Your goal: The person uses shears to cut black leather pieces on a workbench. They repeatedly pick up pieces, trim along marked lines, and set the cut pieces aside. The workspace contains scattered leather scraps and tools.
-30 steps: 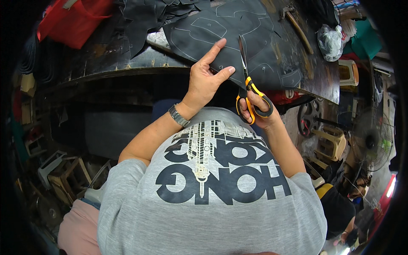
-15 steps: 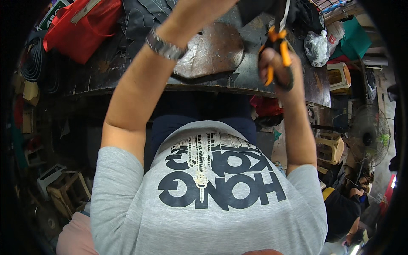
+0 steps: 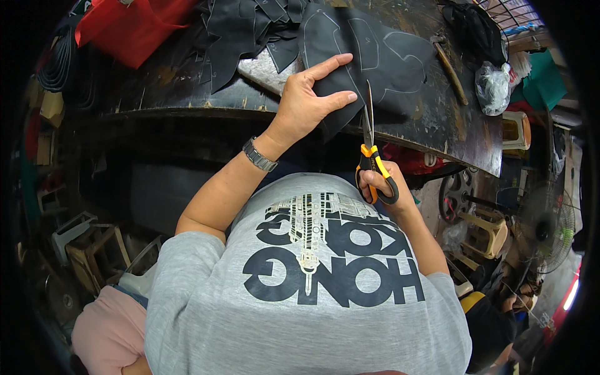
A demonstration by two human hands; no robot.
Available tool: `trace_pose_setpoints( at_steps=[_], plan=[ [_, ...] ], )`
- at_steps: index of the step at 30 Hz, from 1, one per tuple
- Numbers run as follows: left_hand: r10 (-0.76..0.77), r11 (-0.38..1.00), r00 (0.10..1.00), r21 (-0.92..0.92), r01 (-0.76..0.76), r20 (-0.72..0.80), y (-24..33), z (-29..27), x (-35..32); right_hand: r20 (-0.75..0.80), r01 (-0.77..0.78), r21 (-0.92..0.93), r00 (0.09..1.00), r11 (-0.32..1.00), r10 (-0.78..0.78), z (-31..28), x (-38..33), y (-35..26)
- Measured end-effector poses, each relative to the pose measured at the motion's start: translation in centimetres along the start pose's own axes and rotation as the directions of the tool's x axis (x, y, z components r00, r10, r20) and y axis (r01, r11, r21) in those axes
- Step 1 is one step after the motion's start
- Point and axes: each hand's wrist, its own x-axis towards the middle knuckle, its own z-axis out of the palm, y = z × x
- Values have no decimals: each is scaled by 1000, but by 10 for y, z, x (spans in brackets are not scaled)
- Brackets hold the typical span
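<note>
The left hand (image 3: 306,106) presses flat, fingers spread, on the black sheet (image 3: 375,56) overhanging the workbench (image 3: 450,125), while the right hand (image 3: 384,187) grips the orange-handled scissors (image 3: 370,147), blades entering its edge; most chalk outlines remain uncut.

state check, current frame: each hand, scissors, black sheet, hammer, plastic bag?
Left hand: flat, pressing on the black sheet.
Right hand: gripping the scissors' handles.
Scissors: blades at the sheet's edge.
Black sheet: on the workbench, chalk outlines drawn.
Hammer: lying untouched.
Plastic bag: tied shut.
</note>
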Motion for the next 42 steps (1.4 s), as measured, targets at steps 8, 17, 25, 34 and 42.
trace_pose_setpoints(
  at_steps=[8,17,25,34,42],
  plan=[
    [39,998,998,-49,-42,-53,1,1,-7,121,46,28,991,999,-49,-6,7,-8],
    [-45,993,986,-112,27,-159,-19,27,-32,223,35,478,962,878,-160,37,26,23],
    [-21,998,983,-68,8,-183,-27,32,-34,187,58,559,963,827,-194,46,28,30],
    [-130,972,980,-214,96,-151,-18,28,-26,95,65,392,989,918,-111,39,19,23],
    [-3,999,998,-52,0,-63,-1,5,-20,135,39,-23,990,999,-35,-2,10,-6]
  ],
)
